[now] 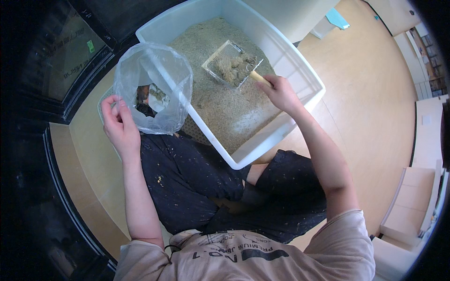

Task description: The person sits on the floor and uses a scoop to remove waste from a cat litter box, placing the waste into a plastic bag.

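Note:
My right hand (281,94) grips the wooden handle of a wire-mesh litter scoop (215,64). Greyish-brown clumps of litter (233,66) rest in the scoop, which is over the sandy litter (225,109) inside a large white plastic litter box (300,61). With the fingertips of my left hand (121,124) I pinch the rim of a clear plastic bag (154,56). The bag's mouth gapes upward beside the box's left wall, partly overlapping it. Down inside it lie a crumpled white piece with litter on it (158,97) and some dark and reddish waste.
A dark-framed glass door (81,52) stands at the left. Beneath the bag and box shows a perforated mat (194,130). Tan floor (365,105) runs along the right, with a white bin with a teal lid (335,19) at the back and white cabinets (409,207) at the far right.

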Motion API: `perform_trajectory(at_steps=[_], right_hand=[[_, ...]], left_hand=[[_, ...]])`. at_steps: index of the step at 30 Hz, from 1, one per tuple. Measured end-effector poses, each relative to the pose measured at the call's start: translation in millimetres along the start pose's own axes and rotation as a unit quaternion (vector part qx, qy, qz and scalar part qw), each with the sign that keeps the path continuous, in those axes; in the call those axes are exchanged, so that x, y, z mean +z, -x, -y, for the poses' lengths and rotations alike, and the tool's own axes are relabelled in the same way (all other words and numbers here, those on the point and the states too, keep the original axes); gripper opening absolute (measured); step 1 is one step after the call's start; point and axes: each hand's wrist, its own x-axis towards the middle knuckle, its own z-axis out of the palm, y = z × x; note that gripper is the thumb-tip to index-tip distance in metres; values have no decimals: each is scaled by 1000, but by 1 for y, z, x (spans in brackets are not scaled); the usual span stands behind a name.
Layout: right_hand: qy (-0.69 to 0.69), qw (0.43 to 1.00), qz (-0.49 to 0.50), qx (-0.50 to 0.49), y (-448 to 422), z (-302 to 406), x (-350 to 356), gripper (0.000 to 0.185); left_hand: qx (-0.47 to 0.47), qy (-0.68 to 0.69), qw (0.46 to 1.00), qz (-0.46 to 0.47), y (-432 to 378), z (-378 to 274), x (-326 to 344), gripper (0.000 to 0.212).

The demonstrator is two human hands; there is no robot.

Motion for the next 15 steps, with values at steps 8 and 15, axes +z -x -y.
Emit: perform_trajectory(at_steps=[8, 15], right_hand=[[38, 996, 67, -42, 4, 16, -69, 34], [69, 976, 158, -135, -2, 117, -119, 27]], left_hand=[[-16, -1, 1000, -14, 1, -9, 1, 12], [4, 28, 1000, -8, -2, -10, 0, 11]])
